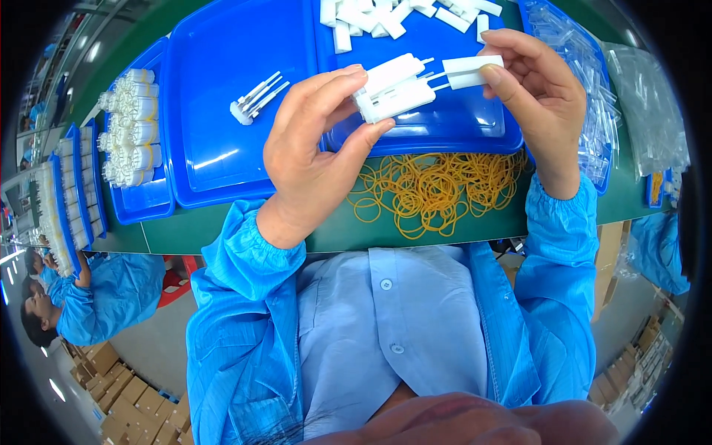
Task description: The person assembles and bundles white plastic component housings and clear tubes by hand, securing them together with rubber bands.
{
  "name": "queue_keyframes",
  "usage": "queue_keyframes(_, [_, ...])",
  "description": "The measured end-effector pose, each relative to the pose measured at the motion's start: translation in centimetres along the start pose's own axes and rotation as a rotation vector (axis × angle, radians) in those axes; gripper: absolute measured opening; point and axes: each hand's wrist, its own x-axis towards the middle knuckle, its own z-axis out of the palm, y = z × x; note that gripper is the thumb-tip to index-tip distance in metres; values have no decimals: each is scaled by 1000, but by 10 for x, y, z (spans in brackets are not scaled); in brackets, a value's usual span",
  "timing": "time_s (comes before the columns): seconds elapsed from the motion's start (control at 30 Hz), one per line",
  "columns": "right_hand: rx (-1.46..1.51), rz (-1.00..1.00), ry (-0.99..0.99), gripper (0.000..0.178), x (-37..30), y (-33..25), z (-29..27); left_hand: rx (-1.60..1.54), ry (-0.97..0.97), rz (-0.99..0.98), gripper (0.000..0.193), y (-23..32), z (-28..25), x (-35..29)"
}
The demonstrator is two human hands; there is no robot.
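Observation:
My left hand (pixel 305 148) pinches the base of a white pronged part (pixel 398 100) between thumb and fingers. White blocks cover two of its prongs, whose thin tips stick out toward the right. Between thumb and fingers of my right hand (pixel 547 107) is another white block (pixel 467 72), in line with the thin prongs and touching or nearly touching their ends. A similar bare part (pixel 256 100) with several thin rods on a white base lies in the left blue tray (pixel 215 148).
Loose white blocks (pixel 363 16) lie in the middle blue tray (pixel 437 133). Nearer me are yellow rubber bands (pixel 437 193) on the green table (pixel 326 237). Clear plastic pieces (pixel 575 81) fill a tray at right; bundled clear parts (pixel 137 133) stand at left. A co-worker (pixel 104 300) sits at far left.

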Motion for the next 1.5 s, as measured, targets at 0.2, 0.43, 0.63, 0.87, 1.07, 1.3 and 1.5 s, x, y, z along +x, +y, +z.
queue_keyframes(0.2, [-57,-71,95,26,-2,10,-1,-8,-4,18,47,1,0,-2])
queue_keyframes(0.43, [-93,-285,25,19,0,5,-3,18,-9,11,49,2,0,-4])
queue_keyframes(0.63, [-223,-471,56,19,4,0,-3,9,-1,34,50,1,0,-4])
queue_keyframes(0.87, [-61,-345,13,16,-1,-1,6,13,-96,13,52,4,-4,-6])
queue_keyframes(1.07, [114,-45,68,14,-4,3,9,87,22,63,48,-2,2,-5])
queue_keyframes(1.3, [-75,-315,34,16,-2,-1,6,109,10,57,47,-1,2,-6])
queue_keyframes(1.5, [159,-47,-8,13,-5,0,12,136,-10,71,48,-1,2,-7])
